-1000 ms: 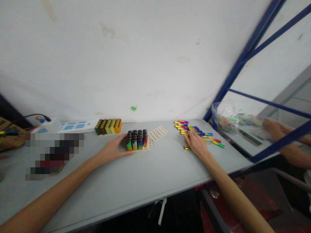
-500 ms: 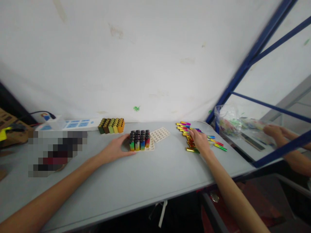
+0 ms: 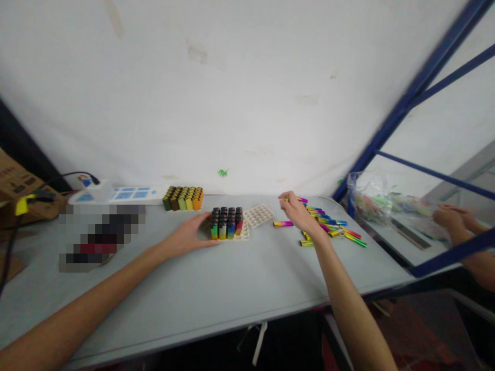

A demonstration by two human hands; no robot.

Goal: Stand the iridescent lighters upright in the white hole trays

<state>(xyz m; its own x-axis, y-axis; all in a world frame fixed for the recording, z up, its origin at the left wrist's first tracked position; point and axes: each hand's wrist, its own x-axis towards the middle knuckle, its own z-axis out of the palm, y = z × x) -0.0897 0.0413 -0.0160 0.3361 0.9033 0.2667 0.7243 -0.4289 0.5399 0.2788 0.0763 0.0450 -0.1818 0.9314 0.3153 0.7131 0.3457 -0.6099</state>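
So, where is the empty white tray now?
In the head view, the white tray lies on the table, just right of the dark-topped lighters.

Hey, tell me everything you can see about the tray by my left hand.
The tray is pale, looks like plastic, and is divided into a grid of small cells. It sits flat on the table. Dark-topped, colorful lighters stand upright in its left part, while cells on the right are empty. Your left hand curves around its left end; whether it grips is unclear. A second tray lies angled behind its right side.
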